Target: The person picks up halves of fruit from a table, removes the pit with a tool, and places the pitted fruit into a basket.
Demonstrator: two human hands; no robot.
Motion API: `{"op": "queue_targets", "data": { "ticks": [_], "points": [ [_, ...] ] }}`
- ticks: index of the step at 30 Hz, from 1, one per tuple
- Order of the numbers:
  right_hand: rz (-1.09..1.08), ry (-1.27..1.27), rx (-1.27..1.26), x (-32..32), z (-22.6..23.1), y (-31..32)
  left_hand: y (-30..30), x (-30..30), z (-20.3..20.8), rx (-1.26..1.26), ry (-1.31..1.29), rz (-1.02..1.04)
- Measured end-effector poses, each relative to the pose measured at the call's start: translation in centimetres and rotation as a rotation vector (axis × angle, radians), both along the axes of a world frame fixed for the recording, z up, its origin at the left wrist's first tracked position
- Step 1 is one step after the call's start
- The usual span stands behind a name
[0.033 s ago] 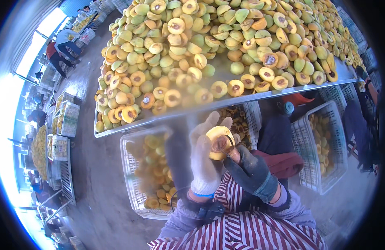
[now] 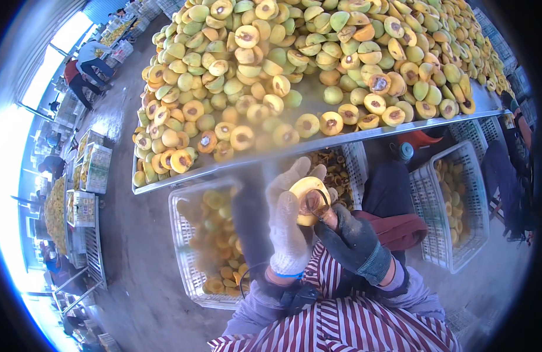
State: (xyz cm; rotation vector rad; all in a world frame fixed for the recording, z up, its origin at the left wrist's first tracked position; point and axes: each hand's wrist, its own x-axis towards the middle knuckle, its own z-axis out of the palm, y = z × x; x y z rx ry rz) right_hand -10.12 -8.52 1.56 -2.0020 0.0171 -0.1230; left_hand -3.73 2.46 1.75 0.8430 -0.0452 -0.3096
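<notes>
My left hand (image 2: 286, 220), in a white knit glove, is closed around a halved yellow peach (image 2: 306, 186) with its cut face turned to the right. A brown hollow shows at the middle of the fruit. In a dark grey glove, my right hand (image 2: 354, 240) grips a small pitting tool with a thin curved blade (image 2: 325, 199). The blade lies against the cut face of the peach; the tool's handle is mostly hidden by my fingers. Both hands are in front of my striped apron (image 2: 335, 325), below the table's edge.
A metal table (image 2: 253, 159) ahead bears a large heap of peach halves (image 2: 247, 70). White crates of peach halves stand at left (image 2: 183, 258) and right (image 2: 453, 258). Between them, beyond my hands, a crate (image 2: 357, 170) holds brown scraps. Other people (image 2: 83, 76) work at far left.
</notes>
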Motion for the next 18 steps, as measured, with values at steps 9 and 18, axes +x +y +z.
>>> {"op": "queue_targets", "data": {
  "ticks": [9, 18],
  "points": [
    [0.153, 0.286, 0.695, 0.1, 0.5, 0.2, 0.5, 1.0, 1.5, 0.419, -0.468, -0.043],
    [0.243, 0.548, 0.747, 0.6, 2.0, -1.3, -0.1, 3.7, 1.9, 0.683, -0.923, -0.050]
  ]
}}
